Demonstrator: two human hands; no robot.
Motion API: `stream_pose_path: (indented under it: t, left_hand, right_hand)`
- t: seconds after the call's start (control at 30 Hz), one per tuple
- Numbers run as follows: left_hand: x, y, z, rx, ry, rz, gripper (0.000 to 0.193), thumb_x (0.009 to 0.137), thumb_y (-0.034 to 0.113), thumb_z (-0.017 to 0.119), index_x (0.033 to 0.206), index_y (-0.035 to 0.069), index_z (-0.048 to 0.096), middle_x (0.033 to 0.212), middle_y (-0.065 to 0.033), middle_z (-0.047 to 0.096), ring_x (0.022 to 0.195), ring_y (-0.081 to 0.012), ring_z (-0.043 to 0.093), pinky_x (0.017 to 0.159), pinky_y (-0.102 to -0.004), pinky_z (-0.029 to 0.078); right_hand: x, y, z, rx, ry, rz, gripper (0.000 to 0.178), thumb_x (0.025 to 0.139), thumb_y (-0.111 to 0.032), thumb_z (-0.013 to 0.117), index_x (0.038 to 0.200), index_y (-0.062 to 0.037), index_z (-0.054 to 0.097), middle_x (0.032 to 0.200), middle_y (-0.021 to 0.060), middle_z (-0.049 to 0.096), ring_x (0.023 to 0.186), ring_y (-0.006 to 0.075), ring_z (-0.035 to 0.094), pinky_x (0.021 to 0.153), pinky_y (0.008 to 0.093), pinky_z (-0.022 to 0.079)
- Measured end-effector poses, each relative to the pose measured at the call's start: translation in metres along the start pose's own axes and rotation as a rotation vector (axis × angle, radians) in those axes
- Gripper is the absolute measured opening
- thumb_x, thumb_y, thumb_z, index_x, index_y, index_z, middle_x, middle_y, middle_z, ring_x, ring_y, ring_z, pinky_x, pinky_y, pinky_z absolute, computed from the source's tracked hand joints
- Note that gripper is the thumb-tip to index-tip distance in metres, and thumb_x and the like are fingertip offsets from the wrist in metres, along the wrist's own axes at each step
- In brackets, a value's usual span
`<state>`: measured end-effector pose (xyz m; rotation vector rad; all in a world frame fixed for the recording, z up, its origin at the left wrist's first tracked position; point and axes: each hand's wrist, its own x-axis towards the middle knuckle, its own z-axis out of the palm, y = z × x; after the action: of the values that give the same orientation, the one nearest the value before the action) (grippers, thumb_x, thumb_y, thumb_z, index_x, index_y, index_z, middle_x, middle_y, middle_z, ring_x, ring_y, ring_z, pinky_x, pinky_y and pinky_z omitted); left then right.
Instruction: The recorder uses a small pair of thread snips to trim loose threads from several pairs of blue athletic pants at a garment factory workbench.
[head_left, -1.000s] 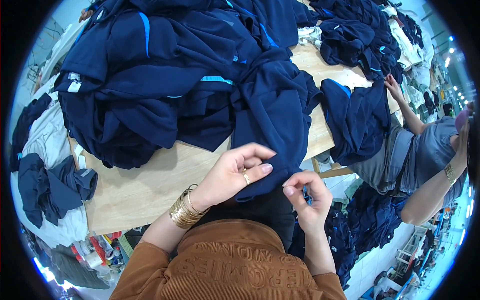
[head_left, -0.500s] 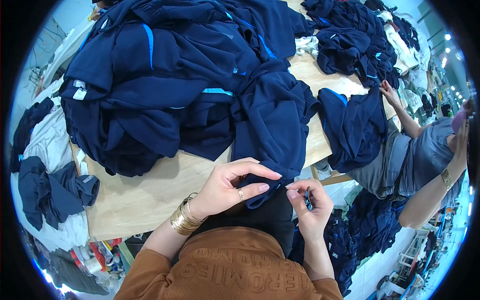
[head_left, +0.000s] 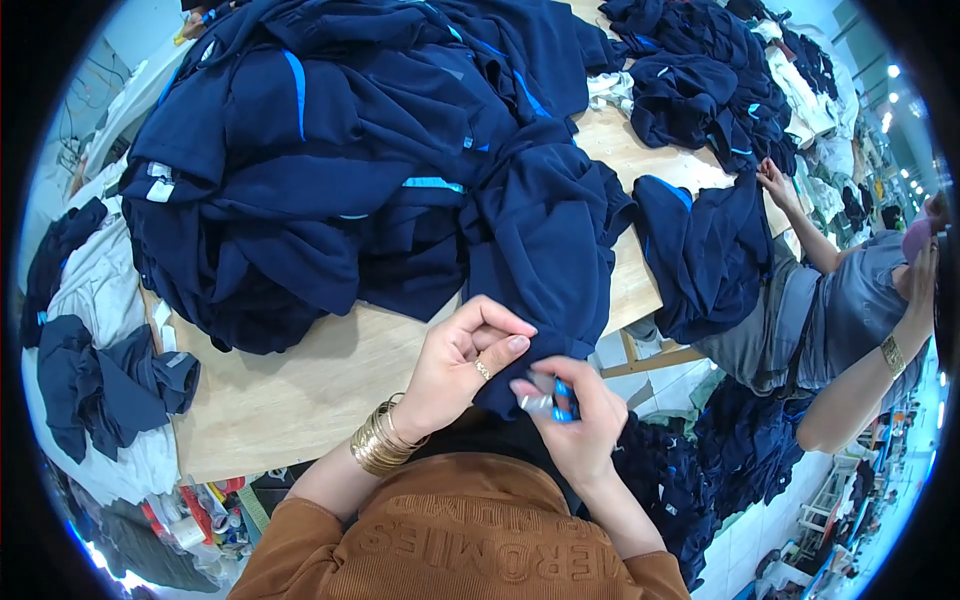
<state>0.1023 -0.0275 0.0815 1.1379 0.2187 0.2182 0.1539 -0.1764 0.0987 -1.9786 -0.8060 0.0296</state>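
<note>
A navy garment hangs from the pile over the table's near edge toward my lap. My left hand, gold bangles at its wrist, pinches the lower end of this garment between thumb and forefinger. Just right of it, my right hand is closed around small blue-handled thread snips. Their metal part is smeared by motion and points left, close to the cloth below my left fingertips. Any thread between the fingers is too small to make out.
A big heap of navy garments with light blue trim covers the wooden table. At right a co-worker handles another navy garment. More navy clothes lie below the table, right of me. Grey and white cloth hangs at left.
My right hand has moved left and turned, bringing the snips toward the garment's end. My left hand has shifted slightly left and up. The pile stays as it was.
</note>
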Motion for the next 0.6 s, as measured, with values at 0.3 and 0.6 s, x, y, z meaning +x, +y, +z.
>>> stream_pose_path:
  t: [0.3,0.6]
  left_hand:
    - [-0.005,0.001,-0.002,0.283,-0.106,0.161,0.019,0.083,0.000,0.058,0.102,0.004,0.061,0.089,0.0008,0.060,0.068,-0.0021,0.049,0.059,-0.0163,0.038]
    - [-0.005,-0.007,0.005,0.389,0.054,0.270,0.014,0.078,0.002,0.066,0.092,0.002,0.063,0.073,-0.0010,0.060,0.069,-0.0035,0.055,0.061,-0.0169,0.042]
  right_hand:
    - [0.002,-0.011,-0.018,0.379,-0.084,0.253,0.011,0.076,-0.005,0.069,0.080,-0.0016,0.060,0.068,-0.0022,0.057,0.058,0.0032,0.045,0.054,0.0174,0.037]
    - [0.000,-0.020,-0.020,0.167,-0.243,-0.116,0.010,0.066,-0.002,0.071,0.073,-0.0053,0.064,0.060,0.0026,0.060,0.047,0.0120,0.053,0.044,0.0230,0.038]
